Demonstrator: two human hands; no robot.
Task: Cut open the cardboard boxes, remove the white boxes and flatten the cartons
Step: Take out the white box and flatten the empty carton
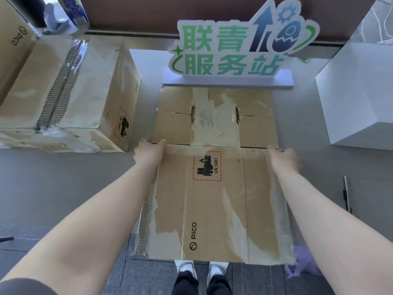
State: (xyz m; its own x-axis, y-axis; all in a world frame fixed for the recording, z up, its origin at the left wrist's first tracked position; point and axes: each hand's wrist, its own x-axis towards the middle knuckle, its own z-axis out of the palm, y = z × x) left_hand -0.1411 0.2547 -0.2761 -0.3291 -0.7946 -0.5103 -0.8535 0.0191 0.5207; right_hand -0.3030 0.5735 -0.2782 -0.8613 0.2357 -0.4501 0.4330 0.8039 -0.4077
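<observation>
Both hands are on the flattened carton (214, 201) that hangs over the near edge of the desk (63, 177). Our left hand (148, 152) grips the carton's far left corner, thumb on top and fingers curled under the edge. Our right hand (284, 157) holds the far right corner, fingers bent over it, though it's blurry so we can't tell how tight.

Going left to right: a taped PICO cardboard box (70, 92) sits at the far left of the desk, not opened yet, with another PICO box (12, 50) leaning at the left edge. Just past our carton lies a second flattened carton (214, 116) with torn tape, touching the far edge of ours. Behind it stands a green and blue sign (234, 45) at the back edge. A white box (359, 92) sits at the right, and a pen-like tool (346, 192) lies near the right edge.
</observation>
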